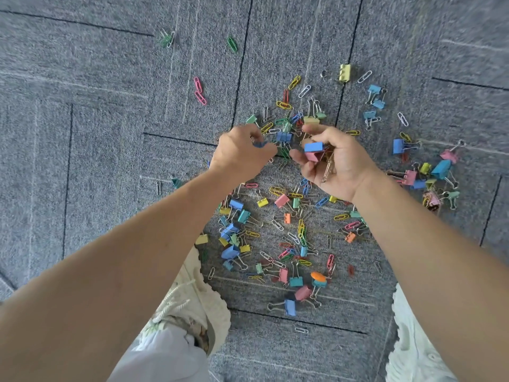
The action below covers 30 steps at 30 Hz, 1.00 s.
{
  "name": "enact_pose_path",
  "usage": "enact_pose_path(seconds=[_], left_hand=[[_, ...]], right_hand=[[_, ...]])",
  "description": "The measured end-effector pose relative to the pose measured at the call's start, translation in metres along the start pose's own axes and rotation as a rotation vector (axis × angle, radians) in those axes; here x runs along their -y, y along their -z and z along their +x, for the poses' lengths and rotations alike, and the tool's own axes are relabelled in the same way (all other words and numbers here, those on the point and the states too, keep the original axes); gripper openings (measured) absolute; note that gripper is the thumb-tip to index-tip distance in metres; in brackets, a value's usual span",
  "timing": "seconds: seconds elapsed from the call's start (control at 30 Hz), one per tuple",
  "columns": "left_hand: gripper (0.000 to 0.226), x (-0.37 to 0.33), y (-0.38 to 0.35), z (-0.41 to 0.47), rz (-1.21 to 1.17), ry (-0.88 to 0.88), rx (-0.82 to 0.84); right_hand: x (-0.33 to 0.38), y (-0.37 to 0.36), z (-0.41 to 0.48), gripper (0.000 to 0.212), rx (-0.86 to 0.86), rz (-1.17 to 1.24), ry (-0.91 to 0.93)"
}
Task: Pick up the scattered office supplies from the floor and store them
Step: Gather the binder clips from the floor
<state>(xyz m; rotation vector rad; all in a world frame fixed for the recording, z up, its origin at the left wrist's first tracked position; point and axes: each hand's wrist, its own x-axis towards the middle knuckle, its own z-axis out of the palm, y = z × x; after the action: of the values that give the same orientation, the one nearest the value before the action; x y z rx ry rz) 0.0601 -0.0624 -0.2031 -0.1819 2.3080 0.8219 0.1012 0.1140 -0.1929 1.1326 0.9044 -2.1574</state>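
Coloured binder clips and paper clips lie scattered over the grey carpet (110,161), thickest in a heap (275,232) below my hands. My left hand (239,154) is curled, its fingertips pinched on a small blue clip (259,144) just above the pile. My right hand (334,164) is cupped palm up beside it and holds a blue binder clip (314,146), a pink one (312,156) and several paper clips. Another blue binder clip (283,136) lies on the floor between the two hands.
My two white shoes (192,299) (410,340) stand at the bottom on either side of the heap. More binder clips (438,175) cluster at the right. Stray pink paper clips (199,91) and green paper clips (232,44) lie farther up. No container is in view.
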Motion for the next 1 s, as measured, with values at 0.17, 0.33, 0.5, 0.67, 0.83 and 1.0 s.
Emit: enact_pose_path(seconds=[0.17, 0.33, 0.5, 0.67, 0.83, 1.0], left_hand=[[0.012, -0.002, 0.003, -0.002, -0.406, 0.078, 0.119], [0.01, 0.002, 0.009, -0.004, -0.722, 0.261, 0.318], [0.011, 0.005, 0.013, -0.008, -0.903, 0.415, 0.484], [0.013, 0.012, 0.01, -0.009, -1.02, 0.37, 0.511], [0.015, 0.006, 0.007, -0.009, -1.195, 0.441, 0.457], [0.026, -0.001, 0.003, -0.007, -1.15, 0.432, 0.415]], right_hand=[[-0.005, 0.014, -0.006, 0.018, 0.174, 0.269, 0.022], [-0.005, 0.023, -0.011, 0.024, 0.306, 0.361, 0.03], [-0.006, 0.025, -0.012, 0.023, 0.29, 0.298, 0.053], [-0.006, 0.024, -0.013, 0.014, 0.111, 0.16, 0.058], [-0.008, 0.025, -0.008, 0.018, 0.023, 0.196, 0.076], [-0.004, 0.026, -0.008, 0.024, 0.0, 0.178, 0.09]])
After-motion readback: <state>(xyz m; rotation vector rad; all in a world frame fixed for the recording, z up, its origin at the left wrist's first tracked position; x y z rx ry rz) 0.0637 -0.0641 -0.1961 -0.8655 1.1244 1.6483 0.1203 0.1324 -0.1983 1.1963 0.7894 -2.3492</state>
